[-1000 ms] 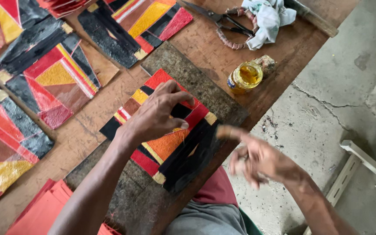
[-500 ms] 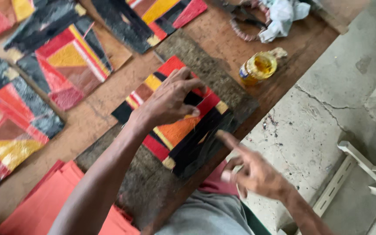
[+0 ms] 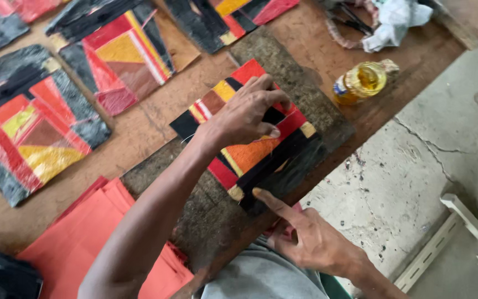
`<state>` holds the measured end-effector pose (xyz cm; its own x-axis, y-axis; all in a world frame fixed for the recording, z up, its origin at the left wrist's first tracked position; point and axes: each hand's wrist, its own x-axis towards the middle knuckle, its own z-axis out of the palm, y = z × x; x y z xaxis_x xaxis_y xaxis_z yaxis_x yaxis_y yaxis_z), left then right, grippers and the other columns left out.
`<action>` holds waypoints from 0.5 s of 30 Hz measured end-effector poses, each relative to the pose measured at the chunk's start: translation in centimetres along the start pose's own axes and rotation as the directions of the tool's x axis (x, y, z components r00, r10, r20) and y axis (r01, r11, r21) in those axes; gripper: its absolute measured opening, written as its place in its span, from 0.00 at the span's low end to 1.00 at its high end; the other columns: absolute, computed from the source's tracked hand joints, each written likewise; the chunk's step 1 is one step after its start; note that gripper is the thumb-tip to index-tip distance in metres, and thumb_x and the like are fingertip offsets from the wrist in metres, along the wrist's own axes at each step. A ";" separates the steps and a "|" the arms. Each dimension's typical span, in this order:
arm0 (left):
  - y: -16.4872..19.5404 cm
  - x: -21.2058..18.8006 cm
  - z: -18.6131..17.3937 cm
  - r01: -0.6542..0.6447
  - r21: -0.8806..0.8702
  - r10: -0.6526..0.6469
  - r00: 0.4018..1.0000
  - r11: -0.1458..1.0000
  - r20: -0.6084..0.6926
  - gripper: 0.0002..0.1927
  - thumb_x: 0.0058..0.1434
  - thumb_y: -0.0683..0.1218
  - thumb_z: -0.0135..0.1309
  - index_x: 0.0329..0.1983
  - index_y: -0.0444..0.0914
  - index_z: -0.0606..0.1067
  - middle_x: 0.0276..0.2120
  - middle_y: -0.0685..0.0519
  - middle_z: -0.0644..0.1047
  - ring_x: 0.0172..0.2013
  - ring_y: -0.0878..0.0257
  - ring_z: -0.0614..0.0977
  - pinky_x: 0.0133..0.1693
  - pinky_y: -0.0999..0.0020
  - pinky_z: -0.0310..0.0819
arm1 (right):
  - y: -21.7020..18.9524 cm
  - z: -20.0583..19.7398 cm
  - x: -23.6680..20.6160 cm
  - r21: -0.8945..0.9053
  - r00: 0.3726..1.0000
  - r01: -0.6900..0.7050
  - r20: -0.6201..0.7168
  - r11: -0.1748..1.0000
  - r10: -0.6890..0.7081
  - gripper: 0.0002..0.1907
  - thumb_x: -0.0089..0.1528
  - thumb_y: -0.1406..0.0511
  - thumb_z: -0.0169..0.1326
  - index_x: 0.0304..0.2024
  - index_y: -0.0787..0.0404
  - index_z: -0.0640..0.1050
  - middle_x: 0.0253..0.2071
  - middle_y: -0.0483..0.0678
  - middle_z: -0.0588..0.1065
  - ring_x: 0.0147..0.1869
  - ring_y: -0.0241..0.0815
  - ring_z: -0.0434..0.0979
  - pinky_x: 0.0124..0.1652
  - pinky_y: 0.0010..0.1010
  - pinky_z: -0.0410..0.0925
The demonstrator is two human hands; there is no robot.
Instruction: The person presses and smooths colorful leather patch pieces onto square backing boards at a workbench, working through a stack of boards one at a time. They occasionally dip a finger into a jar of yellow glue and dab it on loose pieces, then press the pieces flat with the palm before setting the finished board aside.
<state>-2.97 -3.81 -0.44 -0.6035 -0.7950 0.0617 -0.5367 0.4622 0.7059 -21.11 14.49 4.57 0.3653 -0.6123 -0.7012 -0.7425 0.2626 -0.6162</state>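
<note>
Fingers of the left hand [image 3: 247, 113] press the patchwork [image 3: 250, 155] flat mid-frame; right hand [image 3: 311, 238], empty, pokes its lower edge. Press gently.

The left hand [image 3: 247, 113] covers the middle of the red, black and orange patchwork panel [image 3: 261, 152] under its fingers [image 3: 272, 99]. The stack of red sheets [image 3: 92, 232] runs off the bottom edge.

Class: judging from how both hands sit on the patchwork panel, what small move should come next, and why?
Probably press the right hand fingertip along the patchwork panel's black near-edge strip, since it touches that corner while the left hand pins the middle flat.
</note>
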 end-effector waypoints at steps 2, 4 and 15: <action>-0.1 -0.1 0.1 -0.076 -0.008 0.076 0.996 0.997 -0.052 0.25 0.44 0.49 0.75 0.45 0.41 0.79 0.44 0.53 0.70 0.49 0.55 0.70 0.53 0.57 0.68 | 0.1 0.1 -0.1 -0.101 0.998 0.065 0.021 0.993 -0.063 0.50 0.58 0.67 0.55 0.78 0.30 0.51 0.26 0.53 0.80 0.29 0.52 0.83 0.37 0.42 0.76; -0.3 0.0 0.2 -0.012 -0.002 0.012 1.000 1.000 -0.012 0.27 0.41 0.50 0.75 0.46 0.43 0.79 0.42 0.54 0.70 0.48 0.56 0.71 0.53 0.58 0.68 | 0.4 0.3 -0.1 -0.117 0.986 0.163 -0.002 0.980 -0.164 0.48 0.59 0.68 0.53 0.78 0.33 0.51 0.26 0.53 0.80 0.30 0.53 0.84 0.36 0.42 0.77; -0.6 0.0 0.5 -0.047 -0.002 0.047 0.998 0.999 -0.051 0.27 0.40 0.49 0.75 0.44 0.42 0.80 0.40 0.53 0.70 0.47 0.55 0.71 0.52 0.58 0.67 | 0.2 0.5 0.4 -0.284 0.957 0.273 -0.020 0.919 -0.290 0.49 0.57 0.71 0.53 0.77 0.37 0.51 0.30 0.57 0.79 0.32 0.56 0.81 0.36 0.47 0.74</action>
<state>-2.95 -3.86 -1.24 -0.5971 -0.7915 0.1302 -0.5069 0.4981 0.7035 -20.83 14.72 3.98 0.5535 -0.6772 -0.4848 -0.7423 -0.1372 -0.6559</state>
